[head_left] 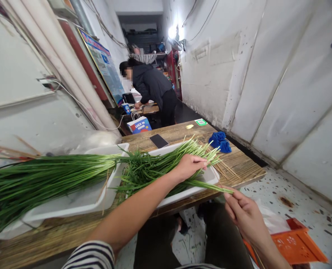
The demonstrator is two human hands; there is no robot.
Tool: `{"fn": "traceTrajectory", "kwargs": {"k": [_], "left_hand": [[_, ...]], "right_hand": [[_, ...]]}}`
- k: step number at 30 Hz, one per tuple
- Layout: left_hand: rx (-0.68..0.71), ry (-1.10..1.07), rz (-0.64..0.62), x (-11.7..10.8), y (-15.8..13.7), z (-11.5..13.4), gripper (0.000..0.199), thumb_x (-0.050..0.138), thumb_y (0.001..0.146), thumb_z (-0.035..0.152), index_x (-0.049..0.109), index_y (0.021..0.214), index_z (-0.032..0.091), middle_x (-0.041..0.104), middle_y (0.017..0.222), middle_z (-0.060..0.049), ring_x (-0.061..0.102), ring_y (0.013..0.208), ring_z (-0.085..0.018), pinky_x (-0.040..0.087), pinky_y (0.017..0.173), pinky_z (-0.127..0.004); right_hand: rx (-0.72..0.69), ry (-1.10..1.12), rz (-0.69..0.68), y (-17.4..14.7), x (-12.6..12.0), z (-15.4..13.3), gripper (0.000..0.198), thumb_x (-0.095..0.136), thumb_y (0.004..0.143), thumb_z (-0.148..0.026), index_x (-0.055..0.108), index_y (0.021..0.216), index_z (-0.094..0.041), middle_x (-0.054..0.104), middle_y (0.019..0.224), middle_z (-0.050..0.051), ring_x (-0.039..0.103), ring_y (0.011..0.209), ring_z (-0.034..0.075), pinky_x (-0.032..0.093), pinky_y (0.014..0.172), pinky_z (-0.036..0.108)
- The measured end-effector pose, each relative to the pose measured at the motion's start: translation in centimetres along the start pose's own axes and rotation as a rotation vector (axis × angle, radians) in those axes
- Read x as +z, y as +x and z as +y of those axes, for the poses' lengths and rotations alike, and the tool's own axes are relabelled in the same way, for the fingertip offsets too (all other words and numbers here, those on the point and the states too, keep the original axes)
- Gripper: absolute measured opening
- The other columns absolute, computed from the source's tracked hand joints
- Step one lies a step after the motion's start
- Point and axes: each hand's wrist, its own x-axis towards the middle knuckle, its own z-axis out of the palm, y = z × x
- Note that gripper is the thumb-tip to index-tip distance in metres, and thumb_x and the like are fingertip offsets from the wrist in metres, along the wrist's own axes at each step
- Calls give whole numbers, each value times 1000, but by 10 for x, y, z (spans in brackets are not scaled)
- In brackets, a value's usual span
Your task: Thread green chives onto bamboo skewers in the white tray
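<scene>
Garlic chives point(157, 166) lie in a white tray point(179, 195), their pale cut ends pointing right. My left hand point(188, 166) reaches over this heap, with thumb and fingers pinched on stalks near the pale ends. Beyond the tray's right end, my right hand point(242, 209) grips the ends of a small bunch of chives point(207, 185), whose leaves trail back into the tray. A thin stick shows below my right palm. Several wooden skewers point(224, 168) lie on the table beside the tray.
To the left, a second white tray point(109, 194) holds a large heap of long chives point(56, 175). A phone point(158, 141), a blue cloth point(220, 142) and a QR card point(201, 122) lie on the wooden table point(251, 172). An orange crate point(300, 244) stands on the floor. A person point(154, 84) bends over another table.
</scene>
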Motion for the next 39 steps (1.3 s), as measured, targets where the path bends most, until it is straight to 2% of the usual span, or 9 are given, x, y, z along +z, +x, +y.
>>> {"fn": "traceTrajectory", "kwargs": {"k": [22,31,39], "left_hand": [[15,44,2,0,0,-1,23,61,74,31,74,71,12,74,85,-5,66,87,-18,48,85,-25],[15,23,24,2,0,-2,22,62,74,28,74,73,10,74,81,-7,67,83,-18,49,84,-26],[-8,15,20,2,1,-5,27,64,73,29,74,88,9,74,77,-6,67,77,-17,51,81,-26]], "right_hand": [[41,30,30,-1,2,-6,57,65,77,-53,61,113,-10,31,43,-9,24,37,5,15,36,18],[36,13,1,-2,-1,-2,53,61,82,-51,58,115,-10,33,45,-9,25,38,5,16,37,18],[43,0,13,-2,-1,-4,54,62,81,-51,58,115,-9,33,45,-9,25,38,5,16,37,18]]}}
